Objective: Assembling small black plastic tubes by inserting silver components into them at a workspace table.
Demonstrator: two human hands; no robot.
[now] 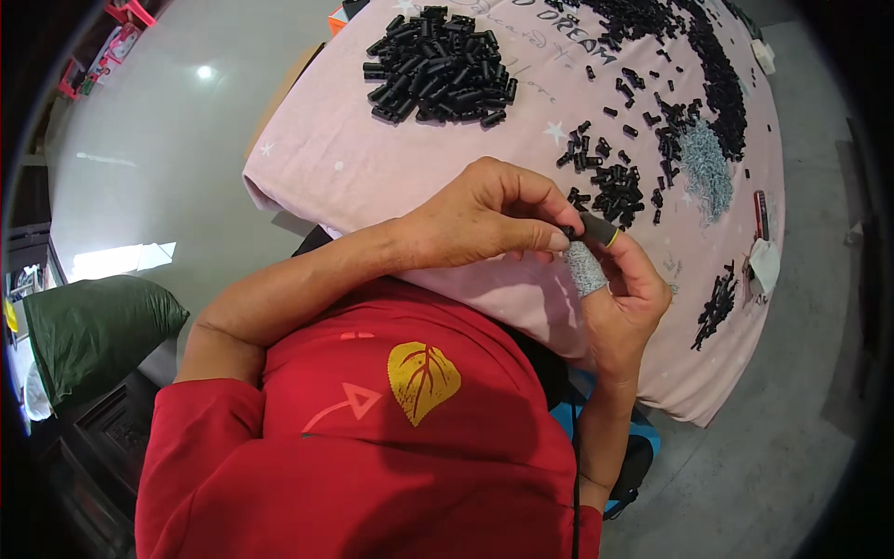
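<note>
Both my hands meet over the near edge of the pink cloth. A small black plastic part (570, 232) is pinched between the fingertips of my left hand (470, 219). My right hand (629, 312) closes on the same part from the other side, its thumb in a grey knit cover (585, 268) and its index finger in a dark cover (599, 228) with a yellow band. The fingers hide much of the part. Just beyond my fingertips lies a loose cluster of short black plastic pieces (615, 194).
The pink cloth (326, 149) carries a heap of black cylindrical parts (438, 70), a long dark pile (717, 84), small grey metallic-looking pieces (705, 170) and thin black pieces (715, 309). A red-and-black stick-shaped object (761, 214) and white paper (764, 267) lie rightward. A green bag (98, 331) stands left.
</note>
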